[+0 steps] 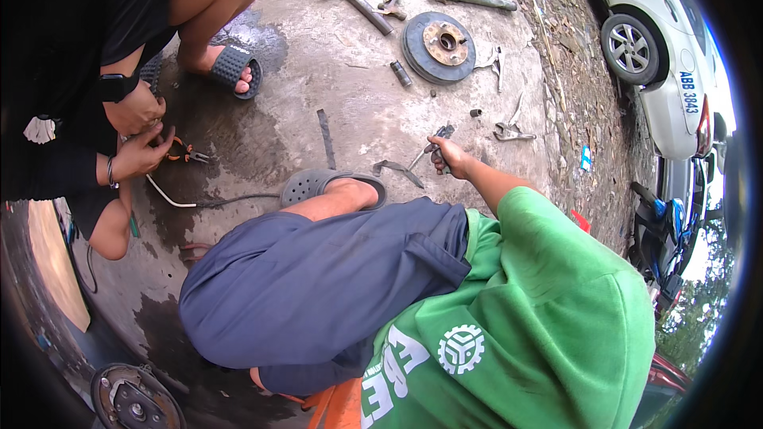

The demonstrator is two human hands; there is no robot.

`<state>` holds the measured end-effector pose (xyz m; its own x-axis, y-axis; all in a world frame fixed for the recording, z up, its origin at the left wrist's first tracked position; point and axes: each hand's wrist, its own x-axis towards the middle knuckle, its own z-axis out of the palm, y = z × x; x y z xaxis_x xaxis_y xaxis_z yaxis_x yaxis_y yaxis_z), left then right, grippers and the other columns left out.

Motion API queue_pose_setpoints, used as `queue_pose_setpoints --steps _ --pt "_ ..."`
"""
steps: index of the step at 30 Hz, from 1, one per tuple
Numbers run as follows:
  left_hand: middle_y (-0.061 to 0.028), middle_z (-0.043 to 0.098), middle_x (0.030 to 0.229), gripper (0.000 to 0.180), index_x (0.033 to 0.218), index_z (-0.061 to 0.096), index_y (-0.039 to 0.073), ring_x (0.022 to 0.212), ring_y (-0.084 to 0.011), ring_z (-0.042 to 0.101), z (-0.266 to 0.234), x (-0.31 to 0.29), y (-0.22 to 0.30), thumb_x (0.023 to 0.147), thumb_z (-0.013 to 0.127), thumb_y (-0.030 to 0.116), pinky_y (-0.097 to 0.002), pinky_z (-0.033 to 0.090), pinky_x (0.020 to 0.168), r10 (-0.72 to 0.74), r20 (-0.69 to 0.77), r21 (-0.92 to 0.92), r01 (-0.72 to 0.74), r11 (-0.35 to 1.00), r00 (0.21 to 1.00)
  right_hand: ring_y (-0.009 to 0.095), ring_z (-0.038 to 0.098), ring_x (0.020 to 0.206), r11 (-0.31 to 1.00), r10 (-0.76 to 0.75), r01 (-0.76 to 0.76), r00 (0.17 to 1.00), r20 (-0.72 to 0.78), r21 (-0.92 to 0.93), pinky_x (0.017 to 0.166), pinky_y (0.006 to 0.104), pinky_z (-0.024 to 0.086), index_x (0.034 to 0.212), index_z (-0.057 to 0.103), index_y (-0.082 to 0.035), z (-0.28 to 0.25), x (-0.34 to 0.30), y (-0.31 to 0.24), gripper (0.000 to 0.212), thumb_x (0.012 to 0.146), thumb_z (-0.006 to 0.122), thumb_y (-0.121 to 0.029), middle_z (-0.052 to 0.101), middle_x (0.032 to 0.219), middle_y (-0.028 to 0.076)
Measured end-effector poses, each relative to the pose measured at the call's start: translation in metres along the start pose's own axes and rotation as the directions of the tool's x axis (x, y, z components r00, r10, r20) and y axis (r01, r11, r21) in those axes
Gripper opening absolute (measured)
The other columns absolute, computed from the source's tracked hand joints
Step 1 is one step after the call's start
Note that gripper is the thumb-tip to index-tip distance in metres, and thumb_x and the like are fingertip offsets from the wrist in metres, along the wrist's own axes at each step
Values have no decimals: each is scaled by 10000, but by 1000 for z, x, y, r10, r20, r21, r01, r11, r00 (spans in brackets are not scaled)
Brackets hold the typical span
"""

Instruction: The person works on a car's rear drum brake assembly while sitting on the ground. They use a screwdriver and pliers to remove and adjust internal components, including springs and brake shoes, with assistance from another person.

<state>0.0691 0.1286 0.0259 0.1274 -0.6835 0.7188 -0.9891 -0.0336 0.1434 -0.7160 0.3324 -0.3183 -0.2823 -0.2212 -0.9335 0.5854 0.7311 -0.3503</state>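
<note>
The person's right hand point(447, 157) has its fingers curled around a slim grey metal hand tool with a thin shaft point(418, 157); the left hand is out of view, so its fingers cannot be judged. The tool sits in the fingers, its shaft running down and left of them toward a bent dark metal strip point(404, 174) on the concrete. Whether shaft and strip touch cannot be told.

The step in hand appears to be handling a tool at ground level; the next move would call for a secure grip and a lift clear of the strip. Silver locking pliers point(515, 127) lie just right of the fingers, and a round grey metal brake drum with a rusty hub point(439, 48) lies beyond them.

White lettering and a gear emblem mark the green cotton shirt point(548, 294) below the fingers. Blue writing runs along the white car point(671, 103) far right of them, and small pale lettering crosses the co-worker's black rubber slide point(230, 66), well to their left.
</note>
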Motion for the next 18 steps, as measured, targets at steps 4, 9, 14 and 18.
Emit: queue_pose_setpoints --steps 4,9,14,18 --pt "-251 530 1003 338 1068 510 -61 880 -439 537 13 -7 24 1028 406 258 -513 443 777 -116 82 -88 123 988 990 127 311 509 976 0 -12 999 -52 -217 523 314 308 904 582 -77 10 -18 -4 326 987 623 -390 349 588 -21" --pt "-250 509 1095 396 1143 485 -63 951 -431 532 37 -7 42 1022 426 309 -513 446 829 -271 211 -166 308 937 939 106 440 614 936 -85 209 915 395 -282 585 289 409 1080 659 -44 62 -46 -37 289 993 632 -318 479 698 -18" --pt "-249 487 1186 471 1218 461 -65 1023 -424 526 72 11 68 1016 445 360 -513 449 881 -387 370 -257 494 831 844 149 569 705 788 -215 416 876 431 -453 644 311 475 1210 660 -42 74 -47 -27 365 900 546 -197 615 795 58" --pt "-248 470 1259 539 1279 441 -66 1080 -418 522 91 26 73 1011 461 401 -514 452 923 -450 504 -234 618 750 737 156 578 667 884 -207 246 969 138 -399 621 318 475 1202 674 -42 3 -44 56 390 870 505 -158 623 773 67"
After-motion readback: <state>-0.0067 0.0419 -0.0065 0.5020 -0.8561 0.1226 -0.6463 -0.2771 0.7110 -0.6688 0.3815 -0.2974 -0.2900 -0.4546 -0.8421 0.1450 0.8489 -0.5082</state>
